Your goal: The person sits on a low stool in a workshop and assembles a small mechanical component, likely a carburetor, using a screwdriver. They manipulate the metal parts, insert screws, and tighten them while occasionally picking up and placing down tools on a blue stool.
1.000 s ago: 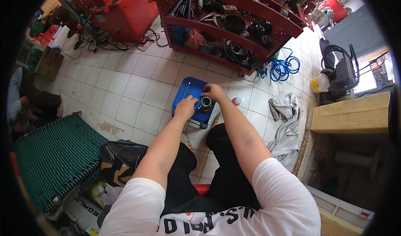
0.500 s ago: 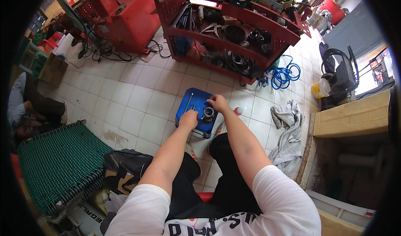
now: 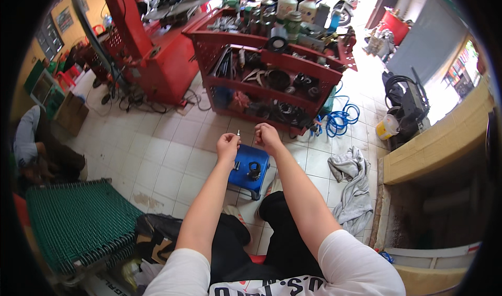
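Note:
My left hand (image 3: 228, 148), raised over the left far edge of a small blue stool (image 3: 243, 180), pinches a slim metal piece (image 3: 239, 133) whose bright tip points up. Level with it to the right, my right hand (image 3: 267, 138) is curled closed past the stool's far edge. Whatever its fingers hold, if anything, is hidden. A dark metal part with a ring-shaped opening (image 3: 254, 171) rests on the right side of the stool top. Small metal pieces (image 3: 237, 165) lie on its left side, close to my left wrist.
Ahead stands a red tool cart (image 3: 266, 94) loaded with bottles and parts. A blue hose (image 3: 340, 119) coils beside it. Grey cloth (image 3: 353, 191) lies on the tiles to the right. A green woven seat (image 3: 78, 217) is at left, near a seated person (image 3: 44, 144).
Both hands have lifted off the stool top and moved up and away from the metal part. The left now holds up a slim metal piece. My view has tilted up, showing more of the cart.

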The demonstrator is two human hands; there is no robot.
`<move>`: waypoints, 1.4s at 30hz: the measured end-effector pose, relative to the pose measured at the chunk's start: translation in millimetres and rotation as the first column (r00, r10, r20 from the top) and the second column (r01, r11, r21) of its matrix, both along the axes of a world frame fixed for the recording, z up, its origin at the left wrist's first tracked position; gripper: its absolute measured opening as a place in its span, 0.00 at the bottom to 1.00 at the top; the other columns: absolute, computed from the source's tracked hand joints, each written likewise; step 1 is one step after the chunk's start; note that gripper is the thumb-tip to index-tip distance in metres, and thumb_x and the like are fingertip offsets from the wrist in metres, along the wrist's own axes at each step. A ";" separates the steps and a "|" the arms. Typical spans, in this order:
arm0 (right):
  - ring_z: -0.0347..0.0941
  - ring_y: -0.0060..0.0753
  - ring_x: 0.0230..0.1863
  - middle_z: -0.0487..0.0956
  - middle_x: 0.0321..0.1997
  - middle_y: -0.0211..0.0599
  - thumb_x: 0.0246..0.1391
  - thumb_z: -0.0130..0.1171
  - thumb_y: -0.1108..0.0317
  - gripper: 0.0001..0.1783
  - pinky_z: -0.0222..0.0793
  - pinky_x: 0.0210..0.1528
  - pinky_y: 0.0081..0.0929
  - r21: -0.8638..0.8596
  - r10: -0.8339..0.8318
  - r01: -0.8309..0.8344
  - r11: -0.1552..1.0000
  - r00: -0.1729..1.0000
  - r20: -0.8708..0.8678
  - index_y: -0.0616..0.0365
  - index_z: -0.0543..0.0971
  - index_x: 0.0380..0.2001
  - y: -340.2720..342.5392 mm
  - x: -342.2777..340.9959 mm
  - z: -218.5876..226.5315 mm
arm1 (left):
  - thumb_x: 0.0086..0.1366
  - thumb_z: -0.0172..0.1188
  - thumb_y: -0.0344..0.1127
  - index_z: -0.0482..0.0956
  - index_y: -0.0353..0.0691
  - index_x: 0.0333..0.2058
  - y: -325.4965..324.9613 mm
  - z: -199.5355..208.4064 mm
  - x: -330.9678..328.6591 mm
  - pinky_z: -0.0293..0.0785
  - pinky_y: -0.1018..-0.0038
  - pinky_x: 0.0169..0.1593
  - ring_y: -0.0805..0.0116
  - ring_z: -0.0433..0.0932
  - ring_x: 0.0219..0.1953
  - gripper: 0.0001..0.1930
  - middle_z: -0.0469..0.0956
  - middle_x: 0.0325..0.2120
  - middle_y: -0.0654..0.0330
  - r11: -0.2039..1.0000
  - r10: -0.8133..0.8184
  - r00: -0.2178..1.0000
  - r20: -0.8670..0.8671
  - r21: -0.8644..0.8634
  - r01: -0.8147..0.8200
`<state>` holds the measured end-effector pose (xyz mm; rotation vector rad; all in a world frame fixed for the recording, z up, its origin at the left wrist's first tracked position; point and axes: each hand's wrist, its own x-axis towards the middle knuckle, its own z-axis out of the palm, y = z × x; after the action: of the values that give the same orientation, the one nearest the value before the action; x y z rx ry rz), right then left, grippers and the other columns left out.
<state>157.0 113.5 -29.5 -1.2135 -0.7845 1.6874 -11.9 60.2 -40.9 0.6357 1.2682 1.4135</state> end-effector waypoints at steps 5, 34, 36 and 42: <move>0.55 0.19 0.18 0.62 0.19 0.21 0.67 0.49 0.58 0.13 0.61 0.24 0.29 -0.066 0.051 -0.075 0.995 0.951 -0.305 0.54 0.77 0.41 -60.2 8.4 79.9 | 0.69 0.62 0.30 0.73 0.45 0.42 -36.6 62.1 30.9 0.77 0.76 0.35 0.74 0.80 0.32 0.07 0.80 0.31 0.64 0.996 -0.091 0.917 0.389 0.046 0.080; 0.56 0.14 0.17 0.64 0.18 0.16 0.67 0.57 0.56 0.13 0.60 0.27 0.23 -0.060 -0.135 0.128 0.990 0.982 -0.131 0.51 0.85 0.42 -81.4 35.9 86.9 | 0.55 0.73 0.47 0.63 0.56 0.69 -107.7 -25.0 71.1 0.55 0.40 0.70 0.41 0.50 0.75 0.44 0.49 0.75 0.48 0.763 -0.533 0.026 -0.846 -0.468 0.446; 0.58 0.16 0.18 0.64 0.19 0.17 0.65 0.58 0.56 0.14 0.61 0.24 0.24 -0.068 -0.122 0.113 0.991 0.981 -0.150 0.53 0.85 0.42 -83.5 34.3 88.6 | 0.55 0.72 0.46 0.63 0.56 0.69 -110.7 -29.4 70.0 0.56 0.41 0.69 0.40 0.51 0.74 0.43 0.49 0.75 0.48 0.754 -0.500 -0.056 -0.864 -0.467 0.461; 0.57 0.16 0.18 0.64 0.20 0.18 0.63 0.57 0.59 0.14 0.60 0.22 0.24 -0.083 -0.063 0.051 0.995 0.988 -0.142 0.53 0.85 0.42 -89.4 26.2 96.1 | 0.56 0.72 0.41 0.73 0.54 0.60 -106.7 -34.5 60.1 0.69 0.48 0.61 0.42 0.65 0.66 0.32 0.61 0.67 0.47 0.802 -0.379 -0.066 -0.923 -0.363 0.474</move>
<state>183.2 24.1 66.6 -1.1418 -0.5948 1.7513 48.2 -46.5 -75.4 2.1359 1.7252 0.2243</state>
